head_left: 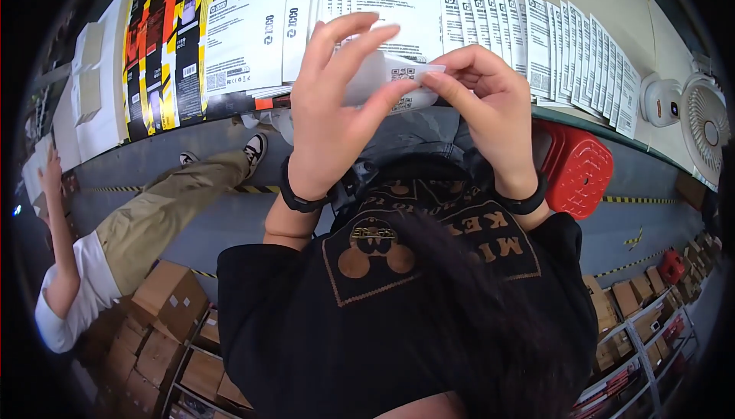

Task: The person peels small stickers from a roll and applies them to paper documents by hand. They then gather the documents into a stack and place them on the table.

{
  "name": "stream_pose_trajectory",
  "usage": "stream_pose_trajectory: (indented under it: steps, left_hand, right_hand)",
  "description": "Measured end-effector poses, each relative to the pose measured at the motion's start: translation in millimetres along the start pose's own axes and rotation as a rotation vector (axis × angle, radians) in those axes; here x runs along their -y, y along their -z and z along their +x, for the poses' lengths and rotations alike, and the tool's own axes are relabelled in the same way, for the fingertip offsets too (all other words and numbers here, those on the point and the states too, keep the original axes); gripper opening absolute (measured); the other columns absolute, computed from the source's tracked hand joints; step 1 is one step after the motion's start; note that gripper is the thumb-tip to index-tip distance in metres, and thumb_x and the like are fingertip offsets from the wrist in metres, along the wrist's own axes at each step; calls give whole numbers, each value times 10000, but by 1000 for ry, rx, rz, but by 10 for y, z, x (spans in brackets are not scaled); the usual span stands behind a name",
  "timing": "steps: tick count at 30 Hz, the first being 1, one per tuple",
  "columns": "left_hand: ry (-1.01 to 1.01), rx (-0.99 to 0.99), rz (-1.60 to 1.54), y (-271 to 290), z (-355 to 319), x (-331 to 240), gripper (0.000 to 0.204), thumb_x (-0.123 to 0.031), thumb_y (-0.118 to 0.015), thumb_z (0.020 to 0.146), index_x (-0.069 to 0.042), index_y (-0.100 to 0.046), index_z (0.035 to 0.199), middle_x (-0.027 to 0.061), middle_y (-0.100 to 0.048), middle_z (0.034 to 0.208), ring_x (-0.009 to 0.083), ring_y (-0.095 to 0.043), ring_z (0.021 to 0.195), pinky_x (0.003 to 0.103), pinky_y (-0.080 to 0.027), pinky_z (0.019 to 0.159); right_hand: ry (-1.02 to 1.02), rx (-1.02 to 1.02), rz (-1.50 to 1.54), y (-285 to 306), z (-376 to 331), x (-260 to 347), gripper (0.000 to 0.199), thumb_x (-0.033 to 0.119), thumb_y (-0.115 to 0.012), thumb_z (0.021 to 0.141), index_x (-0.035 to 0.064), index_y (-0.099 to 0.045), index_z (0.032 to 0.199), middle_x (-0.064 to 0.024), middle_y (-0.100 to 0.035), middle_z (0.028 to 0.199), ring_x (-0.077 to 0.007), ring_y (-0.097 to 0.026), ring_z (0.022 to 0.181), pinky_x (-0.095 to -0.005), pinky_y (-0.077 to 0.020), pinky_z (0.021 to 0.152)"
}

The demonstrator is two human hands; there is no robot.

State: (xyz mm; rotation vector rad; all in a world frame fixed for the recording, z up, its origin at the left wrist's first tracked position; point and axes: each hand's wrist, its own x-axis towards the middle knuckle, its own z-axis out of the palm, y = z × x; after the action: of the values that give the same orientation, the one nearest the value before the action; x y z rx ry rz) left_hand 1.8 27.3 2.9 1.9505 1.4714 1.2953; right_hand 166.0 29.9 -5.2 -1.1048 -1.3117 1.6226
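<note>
My right hand (490, 97) pinches the edge of a small white label sheet (403, 103) between thumb and forefinger. Square black codes are printed on the sheet, which hangs in front of the table edge. On its other side is my left hand (329, 105), its fingers stretched and apart, the thumb tip against the sheet near a code. Whether hidden fingers of that hand support the sheet from behind cannot be seen. Just beyond both hands, overlapping white printed boxes (398, 9) lie in a row along the table.
At the left, black, yellow and red boxes (161, 59) cover the table. A white fan (704, 120) stands at the right end. Below the table sits a red plastic stool (578, 170). A co-worker (92, 266) is at the left, near cardboard cartons (172, 296). Shelving (639, 342) is behind me.
</note>
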Motion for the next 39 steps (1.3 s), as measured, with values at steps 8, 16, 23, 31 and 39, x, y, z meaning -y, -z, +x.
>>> stream_pose_trajectory:
  steps: [8, 16, 23, 31, 39]
  left_hand:
    - [270, 208, -201, 46, -23, -4, 183, -70, -688, 695, -8, -611, 849, 75, -610, 762, 147, -557, 581, 274, -463, 665]
    - [114, 316, -170, 142, 36, 182, 99, -28, -684, 694, 34, -620, 737, 60, -624, 680, 72, -536, 635, 335, -402, 934]
    - [-26, 518, -35, 92, -74, 282, 116, -60, -658, 696, -5, -571, 643, 75, -546, 525, 189, -526, 480, 384, -347, 998]
    - [-100, 559, 37, 68, -108, 320, 158, -75, -637, 703, -20, -528, 602, 87, -519, 515, 238, -539, 501, 391, -311, 1021]
    - [-73, 600, 62, 76, -91, 308, 135, -58, -662, 673, -3, -557, 608, 97, -544, 524, 252, -539, 513, 387, -323, 1018]
  right_hand:
    - [111, -139, 4, 14, 107, -9, 120, -8, -600, 788, -47, -577, 899, -59, -603, 857, -94, -570, 771, -186, -446, 694]
    - [148, -226, -19, 91, 182, 44, 91, 8, -613, 777, -25, -600, 860, -61, -601, 805, -91, -557, 735, -182, -429, 667]
    - [10, -289, 5, 147, 460, -256, 89, 58, -629, 774, -7, -604, 831, -44, -607, 725, -72, -556, 660, -162, -411, 593]
    - [-55, -292, -43, 109, 531, -370, 88, 66, -641, 769, -6, -608, 807, -33, -606, 680, -65, -552, 590, -165, -433, 557]
    - [-51, -303, -57, 93, 539, -398, 90, 79, -648, 768, -2, -611, 787, -27, -604, 679, -58, -551, 597, -161, -437, 545]
